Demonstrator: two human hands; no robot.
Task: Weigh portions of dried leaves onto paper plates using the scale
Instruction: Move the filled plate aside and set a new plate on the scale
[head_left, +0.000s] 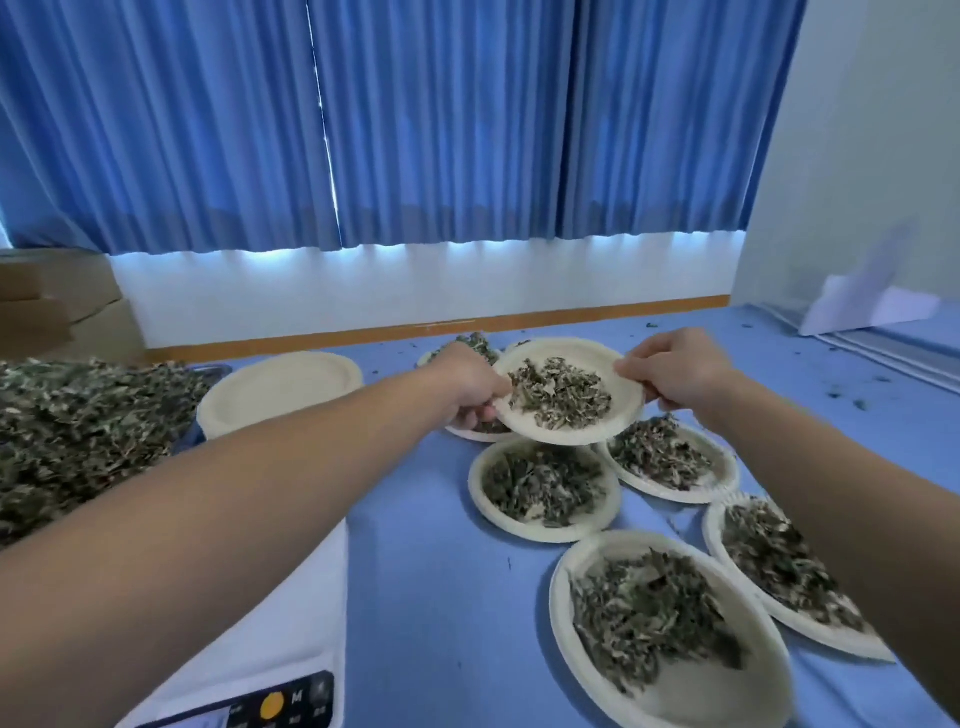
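Observation:
A paper plate (524, 426) with a portion of dried leaves (558, 392) hangs in the air over the far middle of the blue table. My left hand (462, 387) pinches its left rim and my right hand (675, 371) pinches its right rim. The white scale (291, 613) lies at the near left under my left forearm, with its dark button panel (270, 706) at the bottom edge. A big heap of dried leaves (78, 431) fills a tray at the left.
Several filled paper plates lie on the blue table (436, 597) below and right of the held one, such as one in the middle (545, 491) and one nearest me (670, 629). A stack of empty plates (280, 387) stands left of centre. Leaf crumbs litter the far right.

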